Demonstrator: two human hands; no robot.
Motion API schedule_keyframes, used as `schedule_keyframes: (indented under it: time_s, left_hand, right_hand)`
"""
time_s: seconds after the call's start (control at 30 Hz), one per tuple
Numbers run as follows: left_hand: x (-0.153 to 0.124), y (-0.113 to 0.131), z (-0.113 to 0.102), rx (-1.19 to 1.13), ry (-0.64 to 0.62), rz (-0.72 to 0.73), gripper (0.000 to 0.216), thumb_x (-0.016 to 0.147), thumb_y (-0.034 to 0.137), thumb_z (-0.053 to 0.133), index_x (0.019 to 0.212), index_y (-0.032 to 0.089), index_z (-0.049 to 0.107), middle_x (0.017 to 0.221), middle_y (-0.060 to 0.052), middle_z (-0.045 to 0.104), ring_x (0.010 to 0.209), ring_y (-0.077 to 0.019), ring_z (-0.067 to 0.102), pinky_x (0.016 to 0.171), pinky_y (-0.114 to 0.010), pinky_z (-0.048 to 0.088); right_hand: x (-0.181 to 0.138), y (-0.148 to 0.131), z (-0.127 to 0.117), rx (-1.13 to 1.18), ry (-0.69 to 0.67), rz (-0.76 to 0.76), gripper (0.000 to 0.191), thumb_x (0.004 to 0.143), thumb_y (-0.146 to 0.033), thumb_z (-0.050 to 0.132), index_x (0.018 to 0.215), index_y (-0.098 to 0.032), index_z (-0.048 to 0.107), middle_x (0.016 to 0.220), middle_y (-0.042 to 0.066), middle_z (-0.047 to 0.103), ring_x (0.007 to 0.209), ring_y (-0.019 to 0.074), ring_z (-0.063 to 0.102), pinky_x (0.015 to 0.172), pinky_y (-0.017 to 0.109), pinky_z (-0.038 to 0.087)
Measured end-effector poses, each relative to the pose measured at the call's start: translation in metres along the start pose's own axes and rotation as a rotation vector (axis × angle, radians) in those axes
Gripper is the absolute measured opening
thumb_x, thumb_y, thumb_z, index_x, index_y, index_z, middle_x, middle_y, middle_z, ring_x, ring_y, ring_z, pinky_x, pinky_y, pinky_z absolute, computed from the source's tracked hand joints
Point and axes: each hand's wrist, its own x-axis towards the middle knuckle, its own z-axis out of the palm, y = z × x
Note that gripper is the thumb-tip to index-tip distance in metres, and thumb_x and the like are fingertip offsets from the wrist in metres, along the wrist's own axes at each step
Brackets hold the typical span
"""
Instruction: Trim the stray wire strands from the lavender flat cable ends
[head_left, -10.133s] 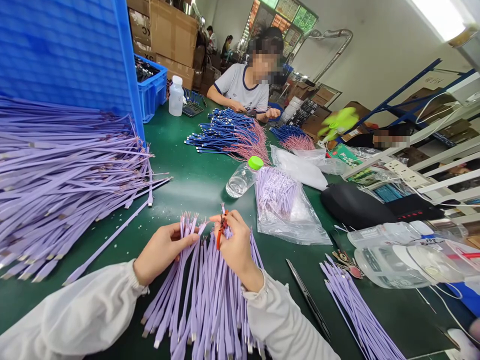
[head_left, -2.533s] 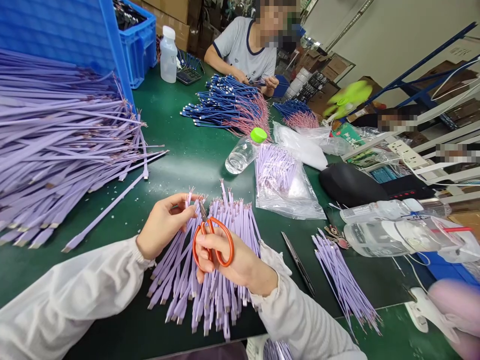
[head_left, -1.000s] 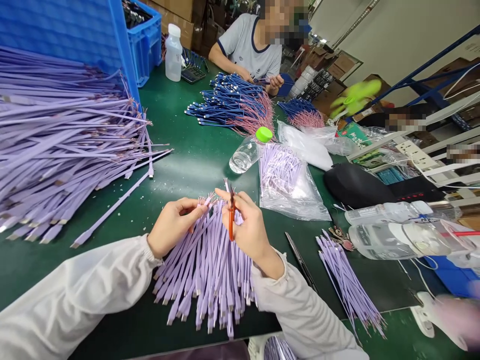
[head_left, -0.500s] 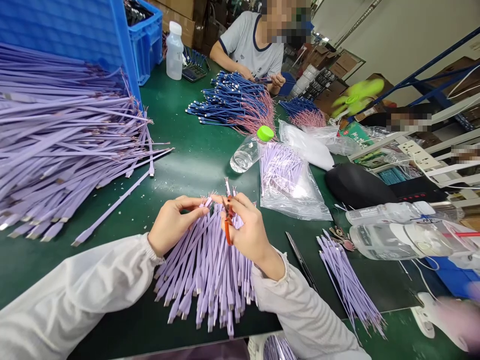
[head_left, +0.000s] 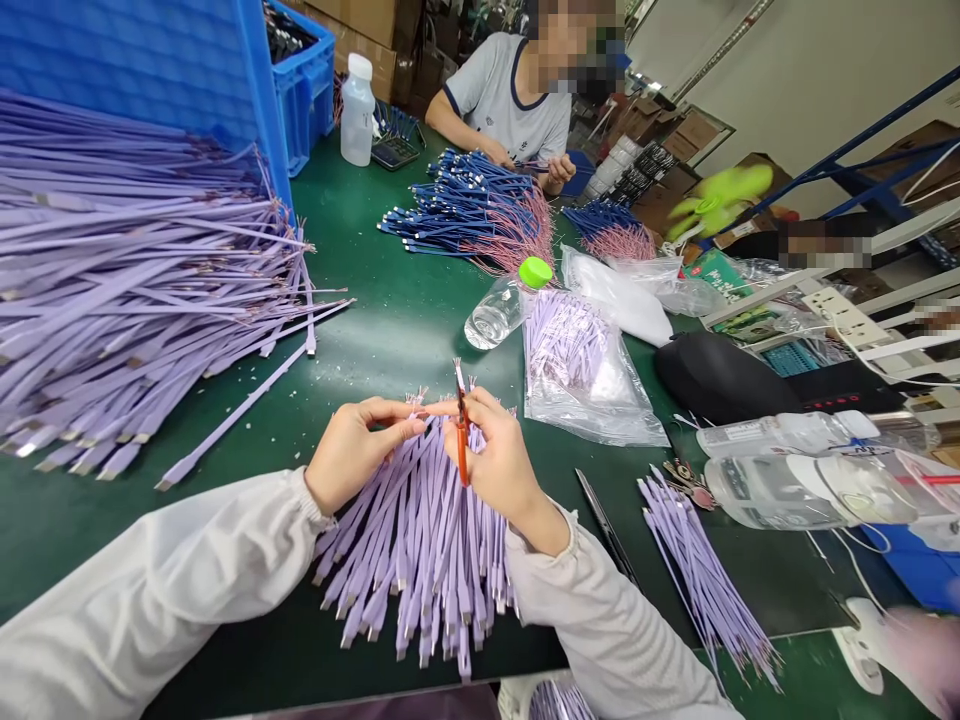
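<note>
Orange-handled scissors (head_left: pixel 462 440) now stand upright, no longer tilted low. Right hand (head_left: pixel 496 470) curled nearly closed around them, blades at the top of lilac flat cables (head_left: pixel 414 560) fanned on the green counter (head_left: pixel 397 350). Left hand (head_left: pixel 360 455) just beside, pinched shut on cable ends. Larger lilac cable pile (head_left: pixel 127 290) lies well apart, leftward.
</note>
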Motion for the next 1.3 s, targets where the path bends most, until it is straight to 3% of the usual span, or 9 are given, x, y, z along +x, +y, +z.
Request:
schedule_keyframes:
  time_s: [0.13, 0.27, 0.47, 0.63, 0.77, 0.9, 1.03, 1.17, 1.3]
  left_hand:
    - [0.004, 0.0, -0.002, 0.015, -0.055, -0.005, 0.033, 0.066, 0.04, 0.068, 0.087, 0.015, 0.073, 0.087, -0.008, 0.073, 0.048, -0.0106, 0.053, 0.052, -0.025, 0.048]
    - [0.012, 0.004, -0.023, 0.257, -0.082, 0.085, 0.04, 0.066, 0.035, 0.063, 0.101, 0.017, 0.07, 0.105, -0.009, 0.068, 0.087, -0.0213, 0.065, 0.077, -0.032, 0.054]
    - [0.016, 0.041, -0.102, 0.817, 0.216, 0.277, 0.034, 0.072, 0.03, 0.056, 0.102, 0.016, 0.067, 0.106, -0.012, 0.062, 0.096, -0.028, 0.061, 0.089, -0.039, 0.047]
    - [0.016, 0.086, -0.171, 1.344, 0.445, 0.248, 0.036, 0.083, 0.016, 0.038, 0.11, 0.002, 0.058, 0.112, -0.017, 0.053, 0.119, -0.0354, 0.044, 0.102, -0.055, 0.027]
    - [0.038, 0.104, -0.205, 1.447, 0.272, 0.112, 0.052, 0.081, 0.024, 0.05, 0.129, 0.005, 0.044, 0.132, -0.018, 0.045, 0.127, -0.042, 0.034, 0.1, -0.058, 0.027]
    - [0.07, 0.105, -0.219, 1.502, 0.232, -0.01, 0.063, 0.078, 0.034, 0.055, 0.132, 0.005, 0.04, 0.136, -0.018, 0.044, 0.128, -0.0448, 0.032, 0.099, -0.062, 0.025]
    - [0.089, 0.11, -0.224, 1.529, 0.205, -0.106, 0.059, 0.073, 0.031, 0.063, 0.12, -0.002, 0.05, 0.115, -0.016, 0.061, 0.115, -0.0351, 0.05, 0.098, -0.047, 0.035]
    - [0.084, 0.127, -0.225, 1.579, 0.125, -0.074, 0.046, 0.078, 0.026, 0.061, 0.114, -0.001, 0.056, 0.106, -0.017, 0.066, 0.104, -0.0297, 0.056, 0.095, -0.039, 0.039]
    - [0.07, 0.14, -0.23, 1.569, 0.237, -0.041, 0.049, 0.087, 0.031, 0.051, 0.125, 0.0, 0.047, 0.106, -0.014, 0.062, 0.105, -0.0297, 0.055, 0.092, -0.039, 0.041]
  right_hand:
    - [-0.001, 0.002, 0.001, -0.034, 0.063, 0.0, 0.019, 0.077, -0.01, 0.048, 0.081, -0.019, 0.064, 0.074, 0.0, 0.051, 0.068, 0.0127, 0.052, 0.065, 0.026, 0.043]
    - [0.0, 0.001, 0.004, -0.045, -0.028, -0.088, 0.017, 0.074, -0.007, 0.047, 0.078, -0.018, 0.06, 0.078, 0.002, 0.052, 0.073, 0.0145, 0.055, 0.069, 0.028, 0.046]
    - [-0.001, 0.002, 0.027, -0.028, -0.436, -0.291, 0.029, 0.074, -0.002, 0.045, 0.095, -0.018, 0.058, 0.104, 0.007, 0.061, 0.099, 0.0194, 0.056, 0.088, 0.034, 0.048]
    - [-0.003, 0.01, 0.045, -0.142, -0.466, -0.366, 0.024, 0.072, -0.003, 0.046, 0.089, -0.016, 0.058, 0.094, 0.008, 0.062, 0.087, 0.0196, 0.053, 0.083, 0.036, 0.048]
    - [-0.002, 0.01, 0.045, -0.173, -0.445, -0.37, 0.023, 0.069, -0.002, 0.047, 0.084, -0.017, 0.057, 0.086, 0.006, 0.06, 0.079, 0.018, 0.048, 0.077, 0.034, 0.047]
    - [-0.002, 0.01, 0.044, -0.146, -0.435, -0.362, 0.024, 0.068, -0.002, 0.048, 0.084, -0.016, 0.057, 0.087, 0.006, 0.061, 0.08, 0.0174, 0.048, 0.077, 0.032, 0.045]
    - [-0.003, 0.012, 0.046, -0.124, -0.424, -0.364, 0.023, 0.069, -0.002, 0.049, 0.085, -0.017, 0.056, 0.087, 0.005, 0.06, 0.08, 0.0171, 0.048, 0.077, 0.032, 0.045]
    - [-0.004, 0.015, 0.048, -0.11, -0.416, -0.363, 0.023, 0.071, -0.003, 0.049, 0.086, -0.018, 0.057, 0.087, 0.004, 0.06, 0.08, 0.0168, 0.048, 0.078, 0.032, 0.045]
    - [-0.004, 0.015, 0.048, -0.106, -0.399, -0.374, 0.023, 0.071, -0.003, 0.05, 0.086, -0.018, 0.057, 0.087, 0.005, 0.06, 0.08, 0.0172, 0.048, 0.077, 0.033, 0.046]
